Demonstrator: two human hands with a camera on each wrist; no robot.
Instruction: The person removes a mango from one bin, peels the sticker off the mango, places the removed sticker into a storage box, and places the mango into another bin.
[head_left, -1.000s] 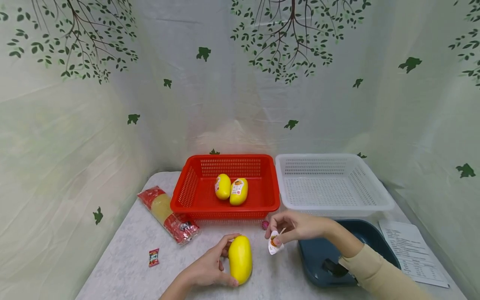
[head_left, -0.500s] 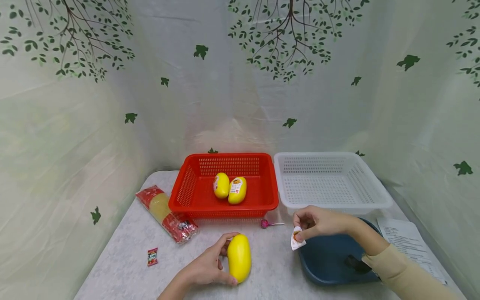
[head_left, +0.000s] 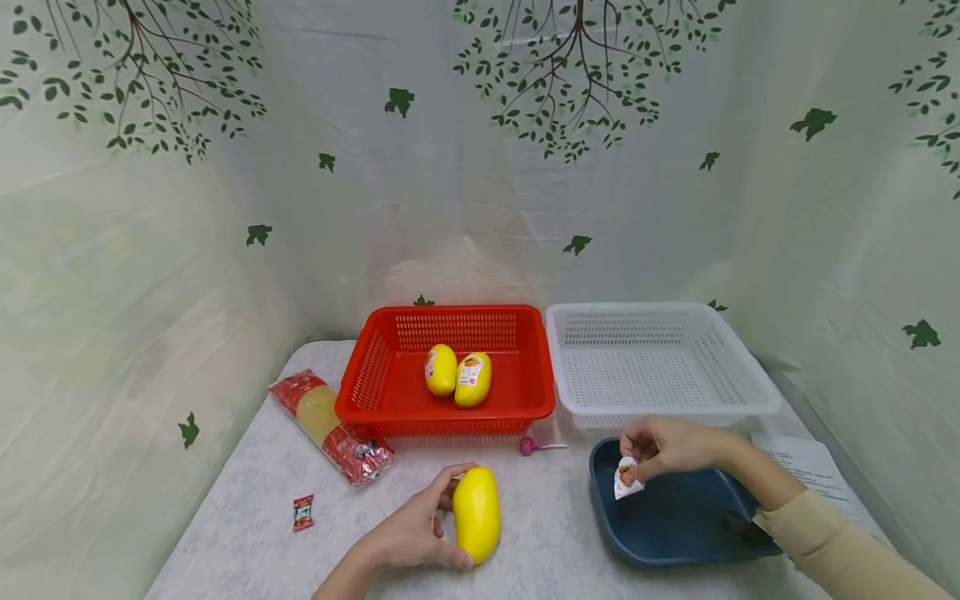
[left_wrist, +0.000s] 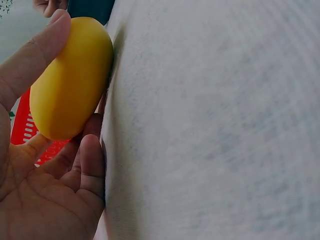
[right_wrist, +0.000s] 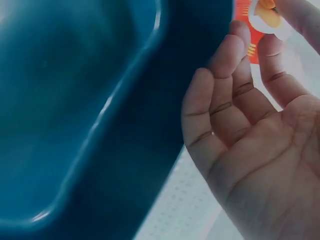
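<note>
Yellow, smooth, mango-shaped fruit (head_left: 477, 515): held in my left hand (head_left: 408, 529), thumb at its near end, fingers (left_wrist: 92, 162) curled about the far end. It's upright-ish as I look down, long side pointing away from me, low against the pale grey mottled desk (head_left: 551, 542).

Right hand (head_left: 670, 448): thumb and fingertips pinch a small white label-like piece with an orange print (head_left: 627, 480); other fingers loosely bent. The piece hangs over the far left part of a dark blue, rounded plastic tub (head_left: 660, 525). Beige sleeve (head_left: 813, 529) on that arm. A blackish item (head_left: 742, 528) sits in the tub's near right part, too dark to name.

Further out: pink round lollipop with white stick (head_left: 528, 446), just in front of a red plastic slotted basket (head_left: 517, 379). Two yellow fruits with white stickers (head_left: 456, 379) in there, side by side. White plastic slotted basket (head_left: 637, 375) right beside it. Left: red-and-clear long bag with pale yellow contents (head_left: 321, 419), small red wrapped sweet (head_left: 303, 512) nearer me. Printed white sheet (head_left: 813, 467) partly behind my right forearm. Whitish leaf-print curtain (head_left: 465, 192) all round.
</note>
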